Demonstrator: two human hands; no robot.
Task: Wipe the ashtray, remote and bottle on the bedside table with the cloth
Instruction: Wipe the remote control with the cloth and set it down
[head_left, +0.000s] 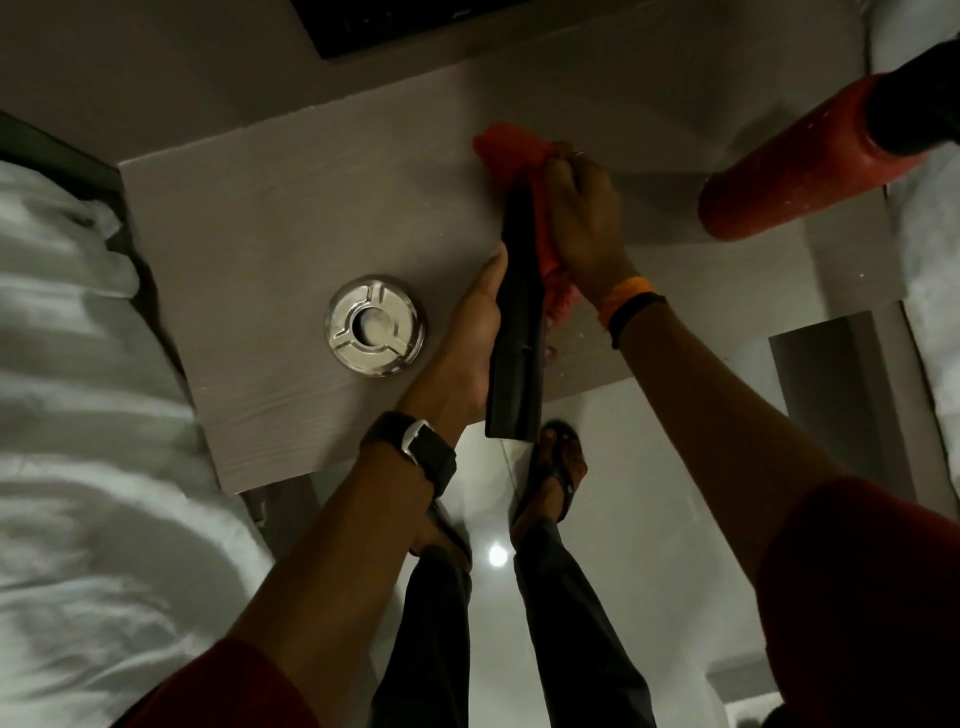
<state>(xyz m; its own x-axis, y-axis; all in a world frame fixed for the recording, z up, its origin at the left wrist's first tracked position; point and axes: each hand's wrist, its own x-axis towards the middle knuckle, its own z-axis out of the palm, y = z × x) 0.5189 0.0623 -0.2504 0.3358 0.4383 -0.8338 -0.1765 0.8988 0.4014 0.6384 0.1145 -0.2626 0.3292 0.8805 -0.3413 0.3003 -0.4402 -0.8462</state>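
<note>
My left hand grips a long black remote from its left side and holds it above the front edge of the bedside table. My right hand presses an orange-red cloth against the remote's right side and far end. A round shiny metal ashtray sits on the table to the left of my left hand. A red bottle with a black cap stands at the table's right edge, apart from both hands.
White bedding lies along the table's left side, and more white bedding lies to the right. A dark panel is on the wall behind. My sandalled feet stand on the glossy floor below the table's front edge.
</note>
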